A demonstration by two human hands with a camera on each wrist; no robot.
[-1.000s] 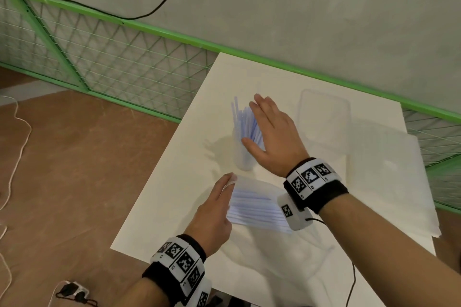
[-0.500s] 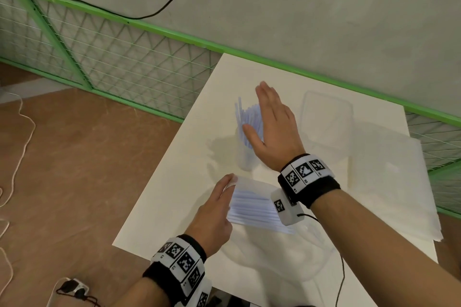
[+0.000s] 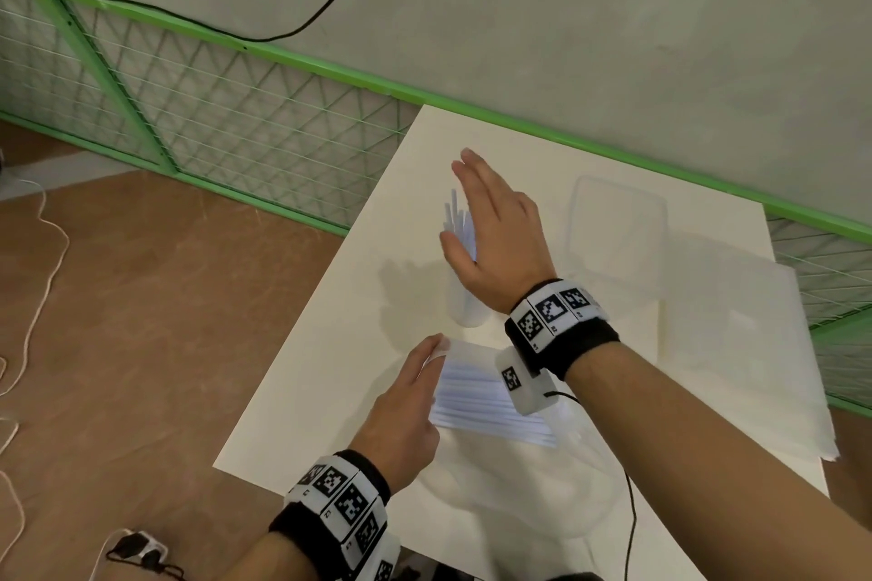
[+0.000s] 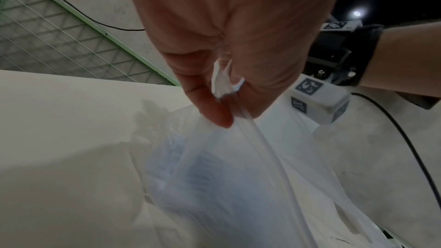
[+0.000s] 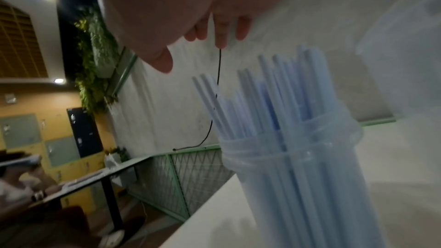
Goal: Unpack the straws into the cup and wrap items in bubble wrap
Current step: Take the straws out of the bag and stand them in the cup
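Observation:
A clear plastic cup [image 3: 467, 302] [image 5: 307, 174] stands on the white table [image 3: 330, 373], with several pale blue straws [image 3: 455, 222] [image 5: 269, 101] upright in it. My right hand [image 3: 490, 222] [image 5: 205, 31] hovers flat just above the straw tips, fingers straight, holding nothing. Nearer to me lies a clear plastic bag of straws [image 3: 481, 396] [image 4: 214, 176]. My left hand [image 3: 406, 401] [image 4: 224, 97] pinches the bag's open edge between thumb and fingers.
A clear lidded container [image 3: 618, 226] sits at the table's far right. Bubble wrap sheets [image 3: 736, 344] cover the right side. A green mesh railing [image 3: 212, 109] and a grey wall stand behind. Cables [image 3: 28, 297] lie on the brown floor at left.
My right hand has lifted away from the straws in the cup and moved farther back, flattening above their tips. The left hand keeps its hold on the bag.

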